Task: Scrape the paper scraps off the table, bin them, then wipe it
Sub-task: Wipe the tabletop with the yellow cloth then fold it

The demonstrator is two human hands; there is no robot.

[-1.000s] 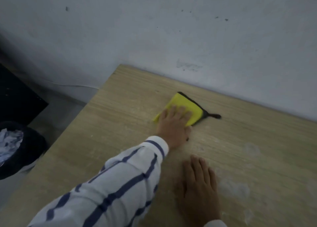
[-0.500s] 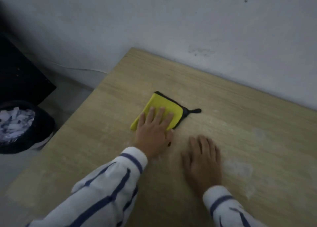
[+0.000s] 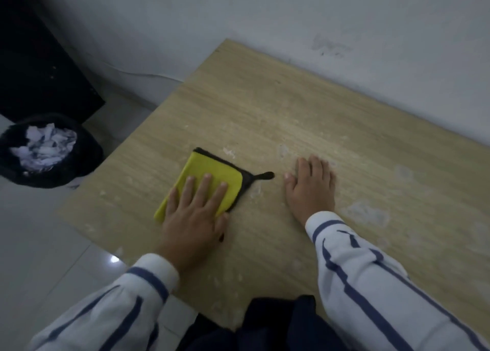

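Cloth (image 3: 212, 171) flat beneath left grip (image 3: 193, 218)

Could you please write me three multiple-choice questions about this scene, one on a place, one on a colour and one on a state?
1. Where does the bin stand relative to the table?
A. On it.
B. On the floor to its left.
C. Under it.

2. What colour is the face of the cloth under the left hand?
A. Red.
B. White.
C. Yellow.

3. How does the right hand lie?
A. Flat on the table, holding nothing.
B. Gripping the cloth.
C. Raised in the air.

Answers: 1 B, the bin sits on the floor off the table's left edge; 2 C, the cloth is yellow with a dark border; 3 A, its fingers lie straight on the wood, apart from the cloth.
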